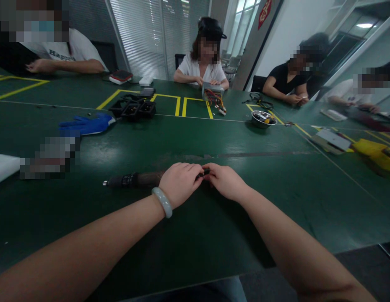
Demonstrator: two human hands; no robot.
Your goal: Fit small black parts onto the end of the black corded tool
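Note:
My left hand (179,183) and my right hand (225,181) meet over the green table (195,235), fingers curled together around a small dark part (205,172) pinched between them. A pale bangle (162,202) circles my left wrist. Lying on the table just left of my left hand is a dark electric screwdriver (132,180), its tip pointing left; my hand covers its right end.
A blue glove (86,124) and black plastic parts (133,108) lie further back left. A metal bowl (261,119) sits back right, and a wired power supply (214,95) lies before a seated person. Other people sit around the table. Yellow items (375,154) are at right.

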